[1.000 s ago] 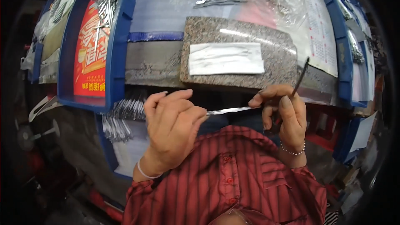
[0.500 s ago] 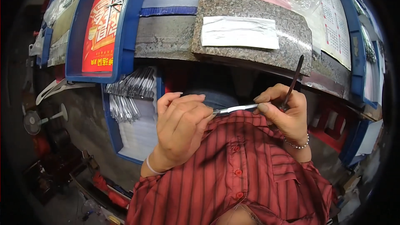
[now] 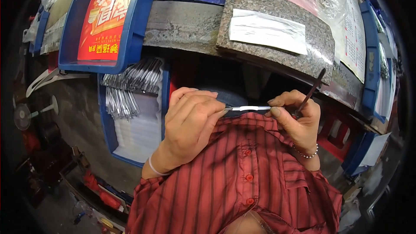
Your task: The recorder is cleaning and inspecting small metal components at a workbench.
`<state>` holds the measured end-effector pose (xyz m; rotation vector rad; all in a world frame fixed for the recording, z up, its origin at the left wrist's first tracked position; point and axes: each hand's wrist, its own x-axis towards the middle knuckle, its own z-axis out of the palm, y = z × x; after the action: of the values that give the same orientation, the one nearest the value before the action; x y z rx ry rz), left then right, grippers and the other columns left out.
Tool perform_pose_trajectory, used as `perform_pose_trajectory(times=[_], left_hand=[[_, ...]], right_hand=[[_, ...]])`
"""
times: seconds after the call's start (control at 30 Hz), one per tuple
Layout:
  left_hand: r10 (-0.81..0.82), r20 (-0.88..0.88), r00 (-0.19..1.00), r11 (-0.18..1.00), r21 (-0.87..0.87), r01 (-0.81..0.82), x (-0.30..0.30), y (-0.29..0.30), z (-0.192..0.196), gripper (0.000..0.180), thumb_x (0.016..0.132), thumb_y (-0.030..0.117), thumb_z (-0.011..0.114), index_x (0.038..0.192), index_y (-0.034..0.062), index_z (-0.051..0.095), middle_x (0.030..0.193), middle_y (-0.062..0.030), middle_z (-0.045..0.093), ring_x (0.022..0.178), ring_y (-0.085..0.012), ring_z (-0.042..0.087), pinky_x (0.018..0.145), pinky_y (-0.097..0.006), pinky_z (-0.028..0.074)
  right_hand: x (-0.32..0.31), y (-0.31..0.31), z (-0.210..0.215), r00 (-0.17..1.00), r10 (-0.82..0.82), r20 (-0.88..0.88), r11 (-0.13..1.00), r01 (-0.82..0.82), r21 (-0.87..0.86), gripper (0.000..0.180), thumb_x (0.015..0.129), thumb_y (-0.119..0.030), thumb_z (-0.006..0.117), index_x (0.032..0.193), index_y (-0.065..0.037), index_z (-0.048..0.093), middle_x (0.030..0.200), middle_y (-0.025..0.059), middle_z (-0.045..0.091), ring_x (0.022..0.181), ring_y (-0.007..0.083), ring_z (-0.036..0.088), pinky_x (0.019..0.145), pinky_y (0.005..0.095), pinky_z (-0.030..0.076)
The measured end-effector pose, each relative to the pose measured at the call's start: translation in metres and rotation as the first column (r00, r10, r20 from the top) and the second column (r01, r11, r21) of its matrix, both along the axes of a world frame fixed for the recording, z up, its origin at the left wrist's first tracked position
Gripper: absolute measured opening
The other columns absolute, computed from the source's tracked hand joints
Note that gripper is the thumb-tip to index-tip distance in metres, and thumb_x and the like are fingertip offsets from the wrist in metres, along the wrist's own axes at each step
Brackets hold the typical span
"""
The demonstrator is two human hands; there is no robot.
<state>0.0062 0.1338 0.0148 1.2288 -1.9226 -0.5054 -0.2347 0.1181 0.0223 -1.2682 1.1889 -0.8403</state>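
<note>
- In the head view, I see the left hand [image 3: 190, 119] with its thumb and fingertips closed on the left end of a thin, shiny strip [image 3: 251, 108].
- The right hand [image 3: 299, 119] pinches the strip's other end, and also holds a slim dark tool [image 3: 313, 87] that slants up and away to the right.
- The strip is in the air between the two hands, roughly level, close to the striped red shirt [image 3: 216, 173] and off the bench [image 3: 184, 24].
- A speckled stone slab [image 3: 318, 34] lies on the bench, a creased white sheet [image 3: 267, 30] flat on top of it.
- To the left, a blue tray [image 3: 134, 34] holds a red packet [image 3: 106, 21].
- Lower down, beside the left hand, a second tray [image 3: 138, 136] carries bunched metal pieces [image 3: 123, 102] at its far end.
- Farther left stands a fan [image 3: 22, 116].
</note>
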Motion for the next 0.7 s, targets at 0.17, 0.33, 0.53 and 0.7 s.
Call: perform_pose_trajectory(times=[0.17,0.33,0.53,0.7], left_hand=[[0.004,-0.055,0.998,0.999,0.036,-0.002,0.009,-0.009,-0.015,0.022,0.069,-0.007,0.074,0.086,0.0023,0.063,0.082,-0.0091,0.066,0.082,-0.0268,0.067,0.079,-0.037,0.049],[0.013,-0.110,0.994,0.999,0.048,-0.007,0.016,-0.012,-0.019,0.023,0.069,-0.007,0.074,0.086,0.0017,0.062,0.082,-0.0095,0.066,0.082,-0.0272,0.067,0.077,-0.037,0.049],[-0.013,-0.192,0.981,1.000,0.008,0.015,0.012,-0.024,-0.005,0.023,0.069,-0.010,0.072,0.087,0.0008,0.061,0.084,-0.0138,0.066,0.081,-0.0297,0.066,0.074,-0.037,0.049],[-0.076,-0.190,0.979,0.997,-0.022,0.073,-0.008,-0.050,0.005,0.020,0.070,-0.009,0.070,0.086,0.0016,0.063,0.086,-0.0152,0.067,0.080,-0.0313,0.066,0.075,-0.039,0.049]], right_hand=[[0.009,-0.006,-0.008,0.996,0.026,-0.080,0.990,-0.037,-0.135,0.010,0.082,0.000,0.070,0.092,0.002,0.068,0.079,0.0068,0.067,0.066,0.0099,0.063,0.058,0.0213,0.046],[0.020,-0.008,-0.008,0.997,0.001,-0.079,0.998,-0.006,-0.056,0.012,0.081,0.001,0.071,0.093,0.002,0.068,0.078,0.0068,0.067,0.064,0.0098,0.061,0.058,0.0214,0.045],[0.014,-0.012,0.005,0.986,-0.002,-0.168,0.998,-0.008,-0.064,0.009,0.081,-0.002,0.070,0.089,0.000,0.070,0.079,0.0074,0.070,0.067,0.0106,0.063,0.061,0.0237,0.048],[-0.005,-0.027,0.022,0.997,-0.008,-0.076,1.000,0.007,-0.009,0.011,0.086,-0.003,0.068,0.096,0.002,0.068,0.078,0.0065,0.070,0.068,0.0093,0.064,0.062,0.0228,0.050]])
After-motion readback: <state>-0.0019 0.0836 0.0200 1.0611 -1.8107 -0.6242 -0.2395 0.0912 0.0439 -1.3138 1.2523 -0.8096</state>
